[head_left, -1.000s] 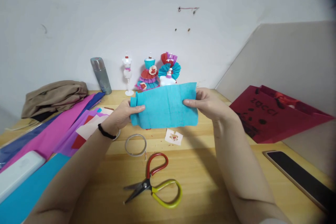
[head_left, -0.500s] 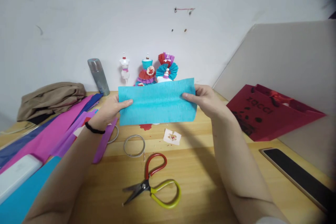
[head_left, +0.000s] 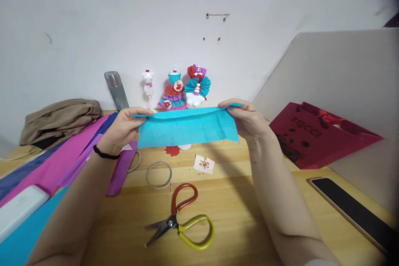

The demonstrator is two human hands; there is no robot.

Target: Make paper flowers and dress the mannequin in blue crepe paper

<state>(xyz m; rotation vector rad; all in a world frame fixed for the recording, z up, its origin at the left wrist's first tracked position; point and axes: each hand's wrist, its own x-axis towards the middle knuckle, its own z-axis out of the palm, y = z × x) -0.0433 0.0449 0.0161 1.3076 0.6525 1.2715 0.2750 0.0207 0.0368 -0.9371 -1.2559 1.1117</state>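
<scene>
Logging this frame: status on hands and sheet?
Left hand and right hand pinching blue sheet at either end. Sheet raised, top edge folded over. Scissors open on table, nearer the camera.

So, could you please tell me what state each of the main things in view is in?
Turquoise sheet: held up, bent over along its top edge.
Left hand: fingers closed on the sheet.
Right hand: fingers closed on the sheet.
Scissors: lying with blades apart.
Phone: screen dark.
Flask: capped.
Brown cloth: bunched up.
Red bag: tilted, open at the top.
</scene>
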